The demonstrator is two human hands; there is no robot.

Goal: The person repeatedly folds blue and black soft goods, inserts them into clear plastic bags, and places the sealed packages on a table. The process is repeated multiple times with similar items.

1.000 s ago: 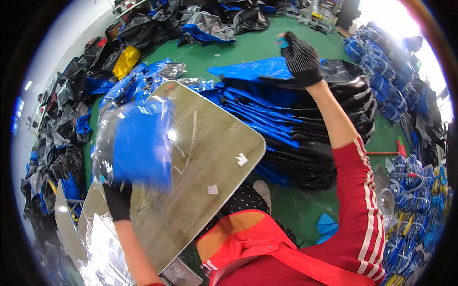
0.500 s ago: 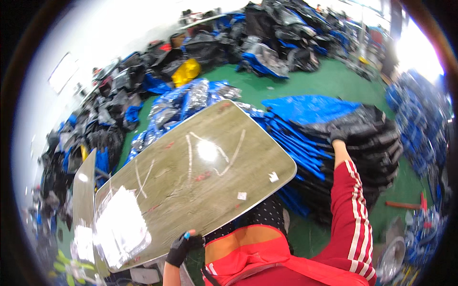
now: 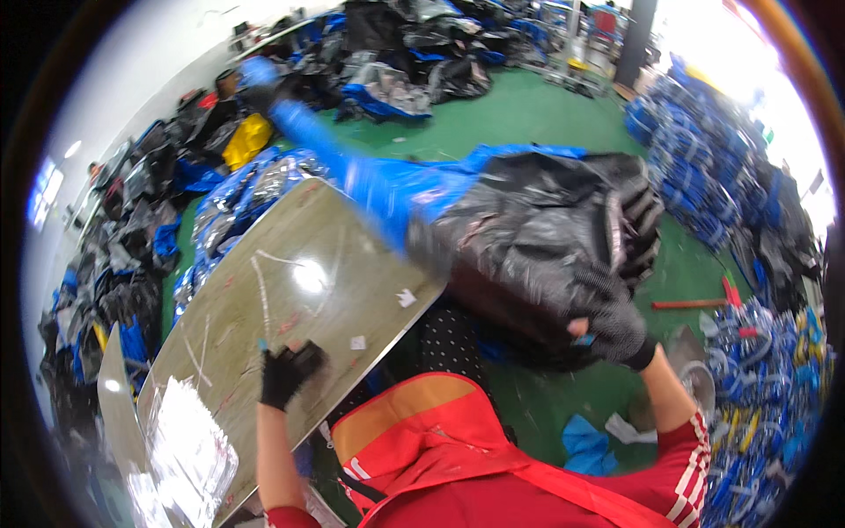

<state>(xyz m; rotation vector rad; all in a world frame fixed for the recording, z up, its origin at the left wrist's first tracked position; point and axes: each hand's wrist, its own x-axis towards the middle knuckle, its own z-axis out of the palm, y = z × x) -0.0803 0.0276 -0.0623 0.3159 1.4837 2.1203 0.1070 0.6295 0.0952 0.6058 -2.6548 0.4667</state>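
Note:
My right hand (image 3: 612, 321), in a dark knit glove, is closed on the near edge of a black-and-blue plastic sheet piece (image 3: 528, 207). Its lifted blue part (image 3: 321, 145) swings out to the far left, smeared by motion, above the far corner of the board. Whether this is a bag or a flat sheet, I cannot tell. My left hand (image 3: 292, 374), gloved in black, hovers over or rests on the wood-patterned tabletop board (image 3: 282, 273), its fingers apart and nothing visible in them. White chalk-like strokes and small white stickers mark the board.
Clear plastic film (image 3: 189, 449) lies on the board's near left. Silvery-blue bundles (image 3: 238, 202) lie beyond it. Heaps of black and blue sheeting (image 3: 387, 79) line the wall. Blue strap-like bundles (image 3: 687, 158) and a red-headed hammer (image 3: 695, 304) are on the right.
My right hand has come back toward me with the sheet piece, whose blue part has swung up leftward. My left hand has moved from the board's near edge onto its surface. The view has shifted.

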